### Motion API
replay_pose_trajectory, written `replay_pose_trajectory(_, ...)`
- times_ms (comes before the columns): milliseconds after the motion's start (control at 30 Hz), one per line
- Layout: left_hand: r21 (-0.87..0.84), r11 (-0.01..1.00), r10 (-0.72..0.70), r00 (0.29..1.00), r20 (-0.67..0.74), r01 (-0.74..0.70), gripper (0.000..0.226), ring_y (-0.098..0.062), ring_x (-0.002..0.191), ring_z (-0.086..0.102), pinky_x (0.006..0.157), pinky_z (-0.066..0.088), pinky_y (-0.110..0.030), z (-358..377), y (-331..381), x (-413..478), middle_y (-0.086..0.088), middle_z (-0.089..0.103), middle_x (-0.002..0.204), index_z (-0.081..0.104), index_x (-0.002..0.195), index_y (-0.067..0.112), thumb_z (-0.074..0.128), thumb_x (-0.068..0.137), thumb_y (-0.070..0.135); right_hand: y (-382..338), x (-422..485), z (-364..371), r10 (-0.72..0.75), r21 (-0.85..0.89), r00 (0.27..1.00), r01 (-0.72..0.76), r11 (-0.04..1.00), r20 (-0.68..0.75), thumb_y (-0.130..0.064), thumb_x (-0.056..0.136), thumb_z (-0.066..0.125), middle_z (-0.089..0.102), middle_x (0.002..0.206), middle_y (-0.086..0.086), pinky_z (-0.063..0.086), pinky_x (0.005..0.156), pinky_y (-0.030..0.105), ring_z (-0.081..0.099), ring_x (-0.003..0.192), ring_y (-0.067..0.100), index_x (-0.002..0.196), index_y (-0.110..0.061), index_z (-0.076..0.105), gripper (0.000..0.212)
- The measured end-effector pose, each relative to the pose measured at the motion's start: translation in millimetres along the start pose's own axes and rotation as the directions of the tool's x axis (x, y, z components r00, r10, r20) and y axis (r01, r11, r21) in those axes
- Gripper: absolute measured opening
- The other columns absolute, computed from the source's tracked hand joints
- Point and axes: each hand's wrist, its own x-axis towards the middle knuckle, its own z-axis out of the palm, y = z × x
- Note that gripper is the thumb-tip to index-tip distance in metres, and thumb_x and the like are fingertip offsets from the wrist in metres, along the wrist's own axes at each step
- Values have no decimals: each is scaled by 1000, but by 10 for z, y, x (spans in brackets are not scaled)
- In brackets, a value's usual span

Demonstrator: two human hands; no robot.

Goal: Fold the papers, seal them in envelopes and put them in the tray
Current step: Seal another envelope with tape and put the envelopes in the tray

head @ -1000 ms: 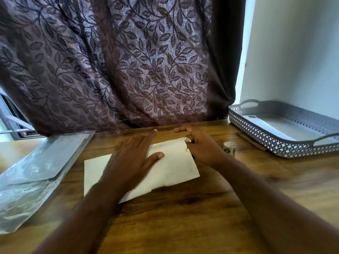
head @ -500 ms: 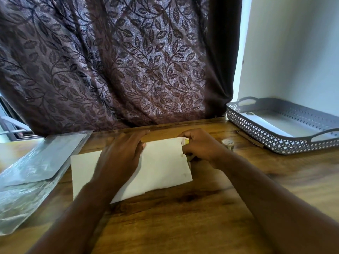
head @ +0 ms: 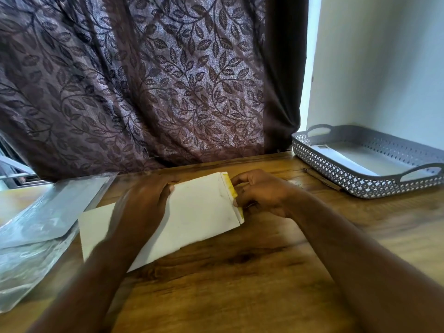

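Observation:
A white envelope (head: 199, 212) lies at a slant on the wooden table (head: 240, 280). Its flap at the right end shows a yellow strip (head: 231, 188). My left hand (head: 144, 203) lies over the envelope's middle, fingers bent at its far edge. My right hand (head: 259, 192) has curled fingers at the flap end and pinches the flap's edge. A grey perforated tray (head: 360, 186) stands at the right against the wall, with a white envelope (head: 348, 162) lying inside it.
A clear plastic sleeve (head: 43, 227) with sheets inside lies at the left of the table. A thin stick-like object (head: 322, 180) rests in front of the tray. A dark leaf-patterned curtain (head: 144, 80) hangs behind the table.
The envelope's right end has lifted and its yellow-edged flap now shows. My right hand went from spread fingers to pinching the flap. My left hand slid up toward the far edge.

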Motion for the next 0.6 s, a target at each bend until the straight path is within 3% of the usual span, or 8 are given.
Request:
replay_pose_trajectory(67, -5, 1000, -21, 1000, 23, 21, 20, -33, 101, 65, 89, 49, -45, -4, -4, -1, -13, 72, 110, 73, 113, 8, 62, 96, 9, 33, 8, 23, -13, 60, 1000, 15, 998, -23, -9, 91, 70, 77, 105, 9, 61, 86, 46, 73, 98, 31, 113, -9, 70, 22)
replay_pose_trajectory(167, -34, 999, -40, 998, 40, 41, 20, -30, 104, 64, 93, 48, -42, 1, 11, -3, -11, 72, 112, 73, 113, 8, 61, 97, 9, 43, -2, 82, -10, 12, 999, 10, 1000, 33, -25, 88, 77, 77, 105, 4, 62, 75, 38, 75, 92, 23, 113, -12, 71, 29)
replay_pose_trajectory(300, -65, 995, -75, 996, 52, 79, 19, -25, 102, 63, 90, 47, -38, 9, 0, -1, -7, 72, 111, 73, 111, 10, 62, 96, 9, 25, 19, 98, 10, -72, 997, -5, 997, 76, -3, 82, 79, 67, 123, 7, 64, 72, 40, 72, 101, 29, 128, -9, 59, 51)
replay_pose_trajectory(433, -155, 964, -185, 962, 199, 217, 17, -16, 89, 60, 78, 46, -34, 26, 2, -1, 3, 69, 100, 71, 112, 17, 61, 98, 18, 68, 44, 83, -47, -79, 996, 40, 996, -80, 0, 84, 76, 67, 113, 9, 64, 69, 39, 72, 95, 27, 114, -14, 63, 35)
replay_pose_trajectory(500, -273, 887, -272, 900, 341, 372, 14, -22, 87, 67, 80, 53, -41, 54, 41, -8, 0, 73, 96, 73, 107, 19, 66, 96, 23, 89, 66, 77, -119, -78, 974, 106, 991, -191, 1, 84, 73, 70, 106, 13, 64, 70, 42, 72, 91, 28, 112, -15, 65, 33)
replay_pose_trajectory(600, -490, 595, -313, 746, 589, 637, 13, -26, 83, 76, 77, 61, -40, 77, 145, -28, -5, 79, 92, 77, 97, 15, 70, 93, 25, 86, 65, 37, -239, -102, 923, 217, 971, -302, 1, 84, 72, 73, 97, 14, 61, 81, 51, 71, 94, 34, 102, -15, 67, 25)
